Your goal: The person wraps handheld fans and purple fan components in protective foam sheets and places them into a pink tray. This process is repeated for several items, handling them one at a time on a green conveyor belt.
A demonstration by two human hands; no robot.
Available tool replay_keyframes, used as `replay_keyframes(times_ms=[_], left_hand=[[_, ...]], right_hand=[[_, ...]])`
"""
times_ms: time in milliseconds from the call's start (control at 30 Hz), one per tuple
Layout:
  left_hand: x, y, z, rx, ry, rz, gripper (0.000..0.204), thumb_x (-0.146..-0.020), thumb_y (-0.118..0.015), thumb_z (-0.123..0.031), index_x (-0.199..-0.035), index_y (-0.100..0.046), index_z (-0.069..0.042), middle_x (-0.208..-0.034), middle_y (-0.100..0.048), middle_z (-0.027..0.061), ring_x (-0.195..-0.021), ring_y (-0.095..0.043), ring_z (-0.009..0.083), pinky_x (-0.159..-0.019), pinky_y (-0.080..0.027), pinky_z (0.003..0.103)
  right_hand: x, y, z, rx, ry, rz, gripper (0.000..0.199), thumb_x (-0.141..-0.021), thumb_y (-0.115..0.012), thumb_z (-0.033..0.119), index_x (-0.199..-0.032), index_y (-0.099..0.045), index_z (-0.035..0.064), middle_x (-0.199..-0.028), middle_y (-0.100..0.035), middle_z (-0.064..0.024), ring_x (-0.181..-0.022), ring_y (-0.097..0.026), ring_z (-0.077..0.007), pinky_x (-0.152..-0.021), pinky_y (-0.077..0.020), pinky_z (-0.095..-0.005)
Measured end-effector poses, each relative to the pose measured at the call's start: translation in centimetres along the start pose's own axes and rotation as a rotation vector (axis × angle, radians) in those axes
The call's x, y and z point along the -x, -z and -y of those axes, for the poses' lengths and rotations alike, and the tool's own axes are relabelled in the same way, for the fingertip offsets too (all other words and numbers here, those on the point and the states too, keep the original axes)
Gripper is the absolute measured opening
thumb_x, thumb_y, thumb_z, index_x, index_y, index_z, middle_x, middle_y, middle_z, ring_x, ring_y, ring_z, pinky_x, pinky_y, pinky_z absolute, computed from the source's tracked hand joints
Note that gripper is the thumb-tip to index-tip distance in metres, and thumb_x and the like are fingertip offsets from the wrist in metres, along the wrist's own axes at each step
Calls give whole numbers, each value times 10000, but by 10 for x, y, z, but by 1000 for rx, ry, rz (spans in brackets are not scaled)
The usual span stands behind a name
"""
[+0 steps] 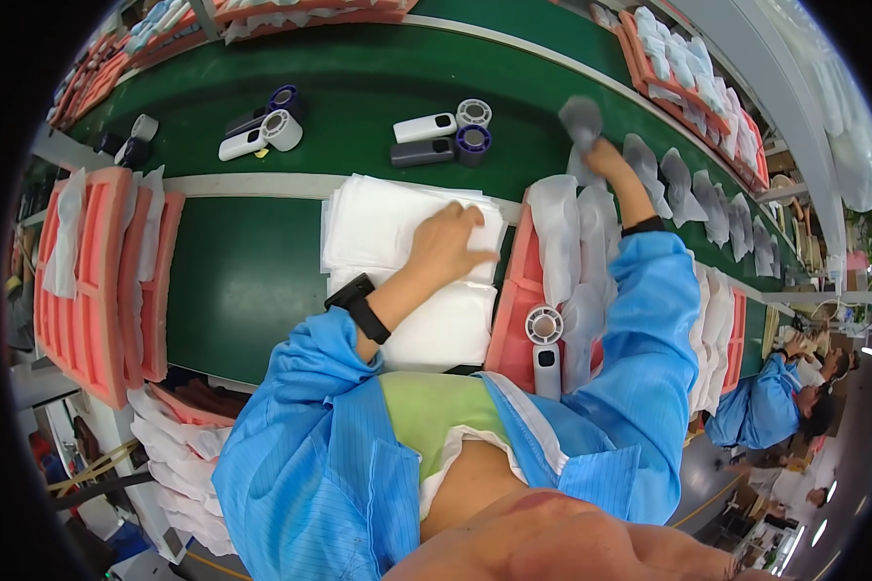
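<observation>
Left hand (452, 242) lies flat, grip released, on soft white bags (397, 228); right hand (601, 155) pinches a grey pouch (581, 118).

A single head-worn fisheye camera is looking steeply down from above a person's chest onto a green conveyor belt (378, 87), close enough that blue sleeves are filling the lower frame. The view is facing forward across the belt, with straight edges bending toward a dark circular rim. No second view is sharing the scene; a seated co-worker (780, 402) is appearing at far right.
</observation>
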State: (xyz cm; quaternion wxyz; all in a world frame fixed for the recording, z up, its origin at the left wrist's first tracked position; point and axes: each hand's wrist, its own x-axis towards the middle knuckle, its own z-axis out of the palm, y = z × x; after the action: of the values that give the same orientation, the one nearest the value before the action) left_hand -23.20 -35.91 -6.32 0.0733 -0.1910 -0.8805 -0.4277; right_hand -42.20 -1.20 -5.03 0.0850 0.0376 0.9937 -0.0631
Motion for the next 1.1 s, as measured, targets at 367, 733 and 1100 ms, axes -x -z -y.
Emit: replay_keyframes(times_ms=[367, 733, 1100], left_hand=[[12, -16, 23, -115, -52, 2, 197, -684, -765, -196, -794, -634, -100, -830, -567, 79, -787, -587, 275, -693, -459, 397], [15, -9, 11, -236, -66, -65, 184, -702, -754, -205, -778, -638, -84, -770, -565, 85, -758, -584, 269, -707, -436, 390], [-5, 27, 23, 514, 268, -95, 118, -817, -689, -150, -828, -655, -38, -769, -628, 48, -640, -556, 141, -568, -432, 280]], right_hand=[[24, -43, 164, -351, 460, 224, 698, -594, -824, 324, -1177, -588, 19, -1167, -611, -192, -1071, -593, -320, -935, -461, -362], [87, 22, 212, -649, 432, -47, 645, -547, -837, 281, -1070, -572, 13, -922, -630, -122, -869, -608, -226, -795, -482, -305], [202, 107, 148, -890, 536, -201, 546, -572, -733, 134, -1062, -519, 24, -1027, -579, -69, -922, -556, -150, -844, -436, -273]])
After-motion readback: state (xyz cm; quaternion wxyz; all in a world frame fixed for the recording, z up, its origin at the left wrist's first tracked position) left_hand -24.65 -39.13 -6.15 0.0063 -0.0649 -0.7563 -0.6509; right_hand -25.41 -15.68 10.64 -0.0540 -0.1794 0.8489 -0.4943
